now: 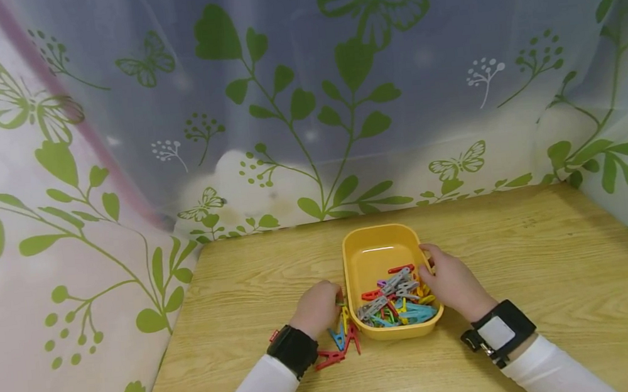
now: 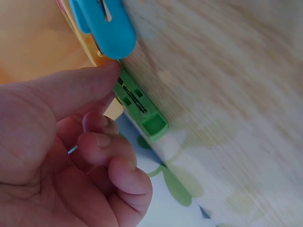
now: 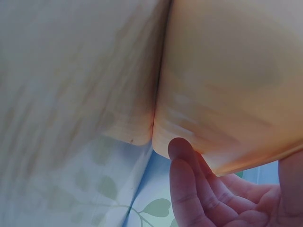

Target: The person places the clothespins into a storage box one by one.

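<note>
A yellow plastic bin (image 1: 382, 237) stands on the wooden table, with a heap of coloured clothespins (image 1: 398, 301) in its near half. My right hand (image 1: 455, 283) grips the bin's right wall, thumb over the rim and fingers outside. To the left of the bin, my left hand (image 1: 318, 309) pinches a green clothespin (image 2: 142, 106) between thumb and finger; its other fingers are curled. Close by lie a blue clothespin (image 1: 338, 339), a yellow clothespin (image 1: 345, 319) and red clothespins (image 1: 330, 359). Whether these are clipped together I cannot tell.
The wooden table (image 1: 537, 275) extends to both sides of the bin. A patterned curtain (image 1: 307, 127) with green leaves and butterflies closes off the back and sides. Each wrist wears a black strap (image 1: 293, 351).
</note>
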`<state>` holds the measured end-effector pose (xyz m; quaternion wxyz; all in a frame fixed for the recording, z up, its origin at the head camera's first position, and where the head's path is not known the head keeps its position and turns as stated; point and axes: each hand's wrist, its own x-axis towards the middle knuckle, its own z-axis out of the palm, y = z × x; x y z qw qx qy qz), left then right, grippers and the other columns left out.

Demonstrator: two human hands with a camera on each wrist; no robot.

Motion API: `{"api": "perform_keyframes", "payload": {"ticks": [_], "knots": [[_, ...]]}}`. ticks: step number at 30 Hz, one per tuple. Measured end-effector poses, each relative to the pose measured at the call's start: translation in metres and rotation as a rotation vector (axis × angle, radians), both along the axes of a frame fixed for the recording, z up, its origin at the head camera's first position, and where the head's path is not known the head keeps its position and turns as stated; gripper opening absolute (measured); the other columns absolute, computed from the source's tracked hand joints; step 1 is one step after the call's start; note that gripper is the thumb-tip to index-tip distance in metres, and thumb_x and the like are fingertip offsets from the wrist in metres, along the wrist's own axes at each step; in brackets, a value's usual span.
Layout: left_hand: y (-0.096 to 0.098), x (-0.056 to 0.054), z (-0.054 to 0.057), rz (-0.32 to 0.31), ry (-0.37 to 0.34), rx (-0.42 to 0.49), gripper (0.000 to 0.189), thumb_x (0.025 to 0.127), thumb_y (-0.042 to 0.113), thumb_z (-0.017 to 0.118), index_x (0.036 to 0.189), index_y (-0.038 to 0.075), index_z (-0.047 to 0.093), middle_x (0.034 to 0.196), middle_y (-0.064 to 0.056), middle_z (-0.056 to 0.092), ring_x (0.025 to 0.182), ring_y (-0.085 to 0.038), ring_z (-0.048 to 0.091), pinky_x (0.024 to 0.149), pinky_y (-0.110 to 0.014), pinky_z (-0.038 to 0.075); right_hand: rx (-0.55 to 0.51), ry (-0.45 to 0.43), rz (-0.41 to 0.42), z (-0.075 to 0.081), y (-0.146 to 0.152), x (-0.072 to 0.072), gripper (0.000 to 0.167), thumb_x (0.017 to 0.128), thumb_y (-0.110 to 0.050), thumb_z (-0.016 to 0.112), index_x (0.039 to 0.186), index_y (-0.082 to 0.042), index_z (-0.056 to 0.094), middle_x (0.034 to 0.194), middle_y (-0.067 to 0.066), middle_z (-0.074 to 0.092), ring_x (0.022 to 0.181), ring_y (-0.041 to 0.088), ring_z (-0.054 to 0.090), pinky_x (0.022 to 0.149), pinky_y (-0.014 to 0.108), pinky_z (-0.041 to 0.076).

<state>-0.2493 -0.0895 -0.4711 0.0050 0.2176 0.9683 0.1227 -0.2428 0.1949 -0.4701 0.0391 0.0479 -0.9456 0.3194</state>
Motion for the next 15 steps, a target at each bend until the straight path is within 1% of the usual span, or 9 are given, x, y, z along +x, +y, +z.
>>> {"api": "perform_keyframes", "payload": {"ticks": [3, 6, 8, 9, 11, 15], "knots": [[-0.002, -0.001, 0.0, 0.001, 0.0, 0.016, 0.006, 0.088, 0.006, 0.075, 0.086, 0.007, 0.07, 0.083, -0.003, 0.064, 0.075, -0.017, 0.061, 0.068, -0.031, 0.051, 0.001, -0.001, -0.001, 0.0, 0.0, 0.0, 0.055, 0.105, -0.019, 0.055, 0.151, 0.007, 0.038, 0.116, 0.027, 0.066, 0.067, 0.017, 0.057, 0.055, 0.03, 0.047], [-0.005, -0.003, -0.001, 0.016, 0.028, 0.039, 0.007, 0.088, 0.005, 0.076, 0.086, 0.007, 0.069, 0.084, -0.004, 0.065, 0.077, -0.019, 0.063, 0.069, -0.032, 0.051, 0.001, 0.001, -0.001, 0.0, 0.0, 0.0, 0.055, 0.105, -0.019, 0.055, 0.15, 0.007, 0.038, 0.115, 0.027, 0.066, 0.066, 0.017, 0.057, 0.055, 0.03, 0.047], [-0.007, -0.005, 0.0, 0.035, 0.06, 0.06, 0.007, 0.09, 0.006, 0.075, 0.087, 0.006, 0.069, 0.085, -0.005, 0.065, 0.079, -0.02, 0.063, 0.069, -0.033, 0.051, 0.0, 0.002, -0.002, -0.001, 0.0, 0.0, 0.055, 0.105, -0.019, 0.055, 0.15, 0.007, 0.038, 0.115, 0.027, 0.066, 0.066, 0.017, 0.057, 0.055, 0.03, 0.047], [-0.008, -0.007, 0.001, 0.044, 0.084, 0.071, 0.007, 0.09, 0.006, 0.075, 0.087, 0.006, 0.068, 0.085, -0.006, 0.065, 0.078, -0.02, 0.063, 0.069, -0.033, 0.051, 0.0, 0.003, -0.002, -0.001, 0.0, 0.0, 0.055, 0.105, -0.019, 0.055, 0.15, 0.007, 0.038, 0.115, 0.027, 0.066, 0.067, 0.017, 0.058, 0.056, 0.03, 0.047], [-0.009, -0.007, 0.007, 0.069, 0.11, 0.092, 0.008, 0.092, 0.007, 0.074, 0.089, 0.006, 0.068, 0.086, -0.007, 0.064, 0.077, -0.02, 0.062, 0.067, -0.034, 0.051, 0.002, 0.006, -0.004, -0.001, 0.0, 0.0, 0.055, 0.105, -0.019, 0.055, 0.15, 0.007, 0.039, 0.115, 0.027, 0.066, 0.069, 0.018, 0.059, 0.057, 0.03, 0.048], [-0.009, -0.006, 0.02, 0.103, 0.165, 0.142, 0.006, 0.094, 0.008, 0.074, 0.095, 0.006, 0.068, 0.092, -0.009, 0.066, 0.073, -0.02, 0.061, 0.064, -0.033, 0.049, 0.008, 0.008, -0.005, -0.001, 0.0, 0.0, 0.054, 0.105, -0.02, 0.054, 0.15, 0.007, 0.039, 0.116, 0.027, 0.066, 0.074, 0.02, 0.061, 0.059, 0.029, 0.049]]}}
